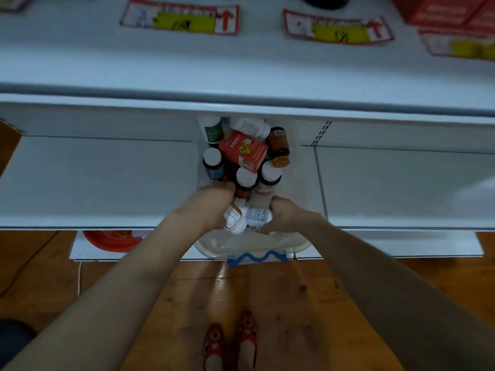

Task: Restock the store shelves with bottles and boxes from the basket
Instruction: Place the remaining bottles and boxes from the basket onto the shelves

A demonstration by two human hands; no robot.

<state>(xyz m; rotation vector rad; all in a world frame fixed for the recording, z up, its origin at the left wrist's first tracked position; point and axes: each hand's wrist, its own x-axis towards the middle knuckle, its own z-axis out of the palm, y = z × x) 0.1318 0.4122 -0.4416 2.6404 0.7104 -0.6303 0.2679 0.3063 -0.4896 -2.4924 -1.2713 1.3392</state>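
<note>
Watching the head cam here, and we're at the pick-up step of the restock. The clear plastic basket point(241, 250) with the blue wavy handle point(257, 257) sits on the lower white shelf point(107, 178), still pretty loaded: an orange-red cardboard box point(243, 151) on top, a brown bottle with an orange cap point(278, 145) beside it, and a few dark bottles with white caps point(246, 180) standing near the front.

Both hands are down in the near end of the basket. The left hand point(211, 202) has its fingers curled around a white bottle with an orange label point(235, 219), tilted cap-down. The right hand point(286, 212) is clamped on the end of a second white bottle with grey print point(255, 214) lying on its side. The two bottles are touching each other. I can't see the fingertips themselves, they're tucked under.

As I read it, the next move is lifting both straight up without knocking the standing bottles, clearing the lip of the upper white shelf point(241, 65) that overhangs the basket, then standing them upright behind the red and yellow price tags point(182, 17). The left bottle needs flipping first.
</note>
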